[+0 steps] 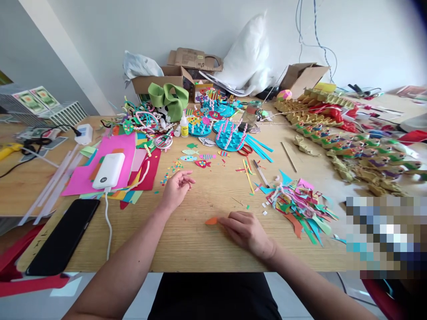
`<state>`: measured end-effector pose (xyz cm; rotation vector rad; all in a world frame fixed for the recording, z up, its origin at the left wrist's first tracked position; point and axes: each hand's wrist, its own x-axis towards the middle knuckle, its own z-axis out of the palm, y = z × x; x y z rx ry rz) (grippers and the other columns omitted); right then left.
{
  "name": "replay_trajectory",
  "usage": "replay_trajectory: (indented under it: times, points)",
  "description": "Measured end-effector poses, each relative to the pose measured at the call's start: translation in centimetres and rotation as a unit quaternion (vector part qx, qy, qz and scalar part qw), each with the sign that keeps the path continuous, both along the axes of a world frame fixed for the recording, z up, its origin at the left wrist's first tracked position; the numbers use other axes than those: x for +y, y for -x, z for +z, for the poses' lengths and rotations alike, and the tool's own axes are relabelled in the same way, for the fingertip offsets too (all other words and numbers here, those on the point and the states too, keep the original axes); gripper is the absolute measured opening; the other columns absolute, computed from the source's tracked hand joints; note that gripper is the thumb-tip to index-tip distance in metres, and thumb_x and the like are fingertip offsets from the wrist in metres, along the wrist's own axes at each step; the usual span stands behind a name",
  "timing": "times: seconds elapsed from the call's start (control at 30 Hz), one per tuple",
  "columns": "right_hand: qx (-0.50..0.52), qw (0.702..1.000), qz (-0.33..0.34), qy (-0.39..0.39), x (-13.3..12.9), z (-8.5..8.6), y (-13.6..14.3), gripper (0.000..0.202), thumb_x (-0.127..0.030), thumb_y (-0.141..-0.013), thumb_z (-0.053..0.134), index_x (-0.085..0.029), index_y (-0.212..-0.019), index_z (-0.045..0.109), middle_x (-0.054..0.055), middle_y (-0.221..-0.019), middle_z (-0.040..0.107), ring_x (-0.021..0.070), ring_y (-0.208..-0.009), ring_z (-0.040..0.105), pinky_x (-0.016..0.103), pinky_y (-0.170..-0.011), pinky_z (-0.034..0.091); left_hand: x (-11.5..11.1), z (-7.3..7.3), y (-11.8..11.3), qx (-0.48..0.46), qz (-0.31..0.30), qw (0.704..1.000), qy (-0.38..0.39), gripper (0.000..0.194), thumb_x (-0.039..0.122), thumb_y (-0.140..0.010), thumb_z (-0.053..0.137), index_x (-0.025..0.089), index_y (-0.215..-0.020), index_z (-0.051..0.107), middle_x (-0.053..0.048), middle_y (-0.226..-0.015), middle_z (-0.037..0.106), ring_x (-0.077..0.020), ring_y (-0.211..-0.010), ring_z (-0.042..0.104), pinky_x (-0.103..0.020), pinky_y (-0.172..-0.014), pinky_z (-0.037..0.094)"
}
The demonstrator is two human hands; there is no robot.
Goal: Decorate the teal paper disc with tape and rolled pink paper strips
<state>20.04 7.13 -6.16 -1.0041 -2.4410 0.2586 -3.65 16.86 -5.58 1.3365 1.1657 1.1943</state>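
Observation:
My right hand point(245, 231) pinches one end of a small orange paper cutout point(211, 221), pointed at its far end, low over the table. My left hand point(176, 190) rests on the wood with its fingers loosely bent and a little apart; nothing shows in it. Beside its fingertips lie small coloured paper dots point(164, 179). Just beyond are several patterned paper fish, among them a red fish point(203, 164), a striped fish point(207, 156) and a light blue fish point(188, 158).
Paper scraps point(300, 204) are heaped at the right, near a pen point(261, 173) and red-handled scissors point(245, 149). Blue discs with twisted pink stems point(230, 138) and a glue bottle point(184, 124) stand behind. At left lie a white power bank point(109, 170), coloured sheets point(82, 178) and a phone point(63, 238).

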Motion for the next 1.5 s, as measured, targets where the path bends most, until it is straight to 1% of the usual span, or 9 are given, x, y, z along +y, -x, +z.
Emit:
replay_trajectory:
  times: [0.27, 0.53, 0.77, 0.97, 1.07, 1.2, 1.33, 1.4, 1.5]
  points:
    - [-0.067, 0.995, 0.063, 0.024, -0.8, 0.8, -1.5, 0.025, -0.016, -0.09, 0.04, -0.019, -0.1, 0.063, 0.006, -0.076, 0.055, 0.0165, -0.07, 0.049, 0.03, -0.066, 0.039, 0.0, -0.4, 0.1, 0.023, -0.001, 1.0, -0.008, 0.039, 0.01, -0.065, 0.05, 0.014, -0.102, 0.06, -0.002, -0.074, 0.067, -0.0109, -0.06, 0.058, -0.024, -0.06, 0.049]
    - [-0.035, 0.996, 0.049, 0.061, -0.9, 2.7, -0.8, 0.033, -0.022, -0.086, 0.049, -0.019, -0.118, 0.056, 0.011, -0.1, 0.056, 0.0217, -0.09, 0.05, 0.037, -0.079, 0.044, -0.2, 0.3, 0.0, 0.015, 0.006, 1.0, -0.007, 0.034, 0.013, -0.065, 0.052, 0.015, -0.097, 0.061, 0.0, -0.069, 0.066, -0.0116, -0.058, 0.058, -0.023, -0.057, 0.049]
    - [-0.06, 0.99, 0.09, 0.088, -0.2, 2.6, -0.3, 0.03, -0.028, -0.088, 0.049, -0.019, -0.115, 0.056, 0.01, -0.103, 0.06, 0.0243, -0.101, 0.047, 0.042, -0.09, 0.039, -0.3, 0.7, 0.0, 0.016, 0.015, 1.0, -0.005, 0.032, 0.015, -0.064, 0.052, 0.015, -0.094, 0.062, 0.0, -0.067, 0.066, -0.0121, -0.057, 0.058, -0.024, -0.057, 0.049]
    - [-0.047, 0.992, 0.101, 0.064, 0.1, 2.9, -0.2, 0.025, -0.026, -0.088, 0.05, -0.021, -0.111, 0.057, 0.009, -0.103, 0.063, 0.0229, -0.102, 0.05, 0.04, -0.089, 0.041, -0.4, 0.8, 0.0, 0.016, 0.018, 1.0, -0.007, 0.029, 0.014, -0.064, 0.053, 0.016, -0.091, 0.064, 0.0, -0.065, 0.067, -0.0123, -0.056, 0.058, -0.024, -0.056, 0.049]
    - [-0.002, 0.998, 0.052, 0.041, 2.3, 3.4, -0.3, 0.022, -0.024, -0.089, 0.05, -0.021, -0.108, 0.059, 0.01, -0.101, 0.064, 0.0221, -0.1, 0.053, 0.039, -0.086, 0.044, -0.4, 0.4, 0.0, 0.025, 0.014, 0.999, -0.013, 0.03, 0.015, -0.065, 0.053, 0.016, -0.092, 0.064, -0.001, -0.067, 0.067, -0.0129, -0.058, 0.059, -0.024, -0.057, 0.049]
    - [0.051, 0.994, -0.094, 0.008, 8.9, 3.6, -0.9, 0.019, -0.025, -0.091, 0.049, -0.019, -0.096, 0.066, 0.01, -0.092, 0.067, 0.0204, -0.089, 0.057, 0.036, -0.082, 0.045, -0.2, -0.4, 0.1, 0.042, 0.019, 0.999, -0.026, 0.03, 0.015, -0.066, 0.053, 0.017, -0.094, 0.065, -0.002, -0.069, 0.068, -0.0139, -0.06, 0.06, -0.024, -0.059, 0.049]
    - [-0.109, 0.953, -0.278, 0.057, 16.0, 3.1, -1.8, 0.026, -0.022, -0.092, 0.045, -0.017, -0.105, 0.067, 0.01, -0.103, 0.067, 0.0194, -0.095, 0.06, 0.028, -0.082, 0.043, 0.0, -0.8, 0.3, 0.061, 0.018, 0.997, -0.042, 0.031, 0.015, -0.068, 0.052, 0.017, -0.096, 0.063, -0.001, -0.07, 0.067, -0.0137, -0.06, 0.06, -0.025, -0.059, 0.048]
    - [-0.136, 0.941, -0.305, 0.06, 18.2, 2.5, -2.0, 0.028, -0.02, -0.091, 0.043, -0.014, -0.106, 0.067, 0.014, -0.104, 0.066, 0.0226, -0.097, 0.06, 0.029, -0.08, 0.042, 0.1, -0.9, 0.4, 0.073, 0.02, 0.996, -0.048, 0.03, 0.015, -0.069, 0.051, 0.017, -0.097, 0.063, -0.001, -0.071, 0.067, -0.0138, -0.06, 0.06, -0.025, -0.06, 0.049]
    - [-0.154, 0.935, -0.313, 0.059, 19.8, 1.7, -1.7, 0.028, -0.019, -0.09, 0.044, -0.012, -0.104, 0.068, 0.018, -0.102, 0.065, 0.0262, -0.095, 0.06, 0.031, -0.078, 0.041, 0.2, -1.1, 0.4, 0.093, 0.026, 0.994, -0.06, 0.031, 0.013, -0.071, 0.049, 0.018, -0.098, 0.063, -0.001, -0.071, 0.067, -0.0143, -0.061, 0.06, -0.026, -0.061, 0.049]
